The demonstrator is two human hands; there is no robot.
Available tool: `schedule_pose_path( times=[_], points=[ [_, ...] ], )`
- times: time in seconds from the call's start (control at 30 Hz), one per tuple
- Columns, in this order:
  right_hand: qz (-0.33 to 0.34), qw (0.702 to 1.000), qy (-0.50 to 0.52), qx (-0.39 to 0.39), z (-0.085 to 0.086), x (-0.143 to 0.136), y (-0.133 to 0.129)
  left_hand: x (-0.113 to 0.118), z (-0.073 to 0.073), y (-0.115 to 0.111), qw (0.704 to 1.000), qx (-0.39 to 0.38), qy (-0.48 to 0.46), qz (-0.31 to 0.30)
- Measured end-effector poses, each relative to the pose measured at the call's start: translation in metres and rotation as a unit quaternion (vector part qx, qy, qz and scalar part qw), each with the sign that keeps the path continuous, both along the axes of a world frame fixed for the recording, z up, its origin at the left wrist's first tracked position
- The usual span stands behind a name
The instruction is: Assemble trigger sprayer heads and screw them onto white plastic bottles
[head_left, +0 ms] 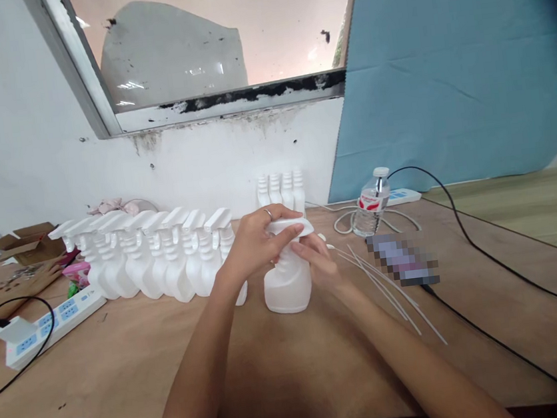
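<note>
A white spray bottle (288,290) stands upright on the brown table (287,376), with its white trigger head (304,225) on top. My left hand (260,239) is closed round the trigger head from the left and above, thumb across its side. From the right, my right hand (318,258) has its fingers round the bottle's neck and the underside of the head. The neck is mostly hidden behind my fingers. Rows of white spray bottles with trigger heads (178,274) stand just left of my hands.
Bottles without heads (298,183) stand by the wall. To the right are thin white tubes (388,290), a water bottle (372,205), a blurred phone (401,259) and black cables. A power strip (64,320) and an open cardboard box (31,244) are at the left.
</note>
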State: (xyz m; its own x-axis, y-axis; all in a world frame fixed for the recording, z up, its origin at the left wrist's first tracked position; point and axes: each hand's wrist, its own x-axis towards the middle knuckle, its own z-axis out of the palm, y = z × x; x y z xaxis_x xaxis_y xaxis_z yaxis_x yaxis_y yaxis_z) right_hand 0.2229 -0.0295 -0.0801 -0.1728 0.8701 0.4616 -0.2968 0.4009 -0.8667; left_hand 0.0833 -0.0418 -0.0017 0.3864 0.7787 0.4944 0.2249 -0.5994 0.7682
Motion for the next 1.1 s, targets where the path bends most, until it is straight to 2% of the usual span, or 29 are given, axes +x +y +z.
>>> schedule_pose_path(
  times=[0.13,0.27,0.4,0.57,0.77,0.9,1.1],
  points=[
    [-0.029,0.999,-0.023,-0.022,0.002,-0.001,-0.003,-0.002,0.001,-0.003,1.0,0.012,0.015,0.006],
    [0.012,1.0,0.0,-0.016,0.003,-0.003,-0.004,-0.004,0.0,-0.005,1.0,0.006,0.017,0.002],
    [-0.027,0.998,-0.038,-0.034,0.003,-0.004,-0.004,-0.006,0.0,-0.005,0.999,0.023,0.028,0.004],
    [0.019,1.0,0.006,-0.01,-0.007,0.002,-0.001,-0.007,-0.001,-0.004,0.998,0.047,0.035,0.01],
    [0.003,1.0,-0.012,0.016,-0.008,-0.001,-0.001,-0.009,-0.001,-0.005,0.998,0.039,0.045,0.008],
    [-0.024,1.0,-0.004,0.019,-0.004,-0.006,-0.004,-0.008,0.001,-0.007,0.996,0.071,0.057,0.018],
    [-0.013,0.998,-0.03,-0.048,-0.001,-0.001,0.0,-0.011,0.002,-0.005,0.989,0.118,0.084,0.031]
  ],
)
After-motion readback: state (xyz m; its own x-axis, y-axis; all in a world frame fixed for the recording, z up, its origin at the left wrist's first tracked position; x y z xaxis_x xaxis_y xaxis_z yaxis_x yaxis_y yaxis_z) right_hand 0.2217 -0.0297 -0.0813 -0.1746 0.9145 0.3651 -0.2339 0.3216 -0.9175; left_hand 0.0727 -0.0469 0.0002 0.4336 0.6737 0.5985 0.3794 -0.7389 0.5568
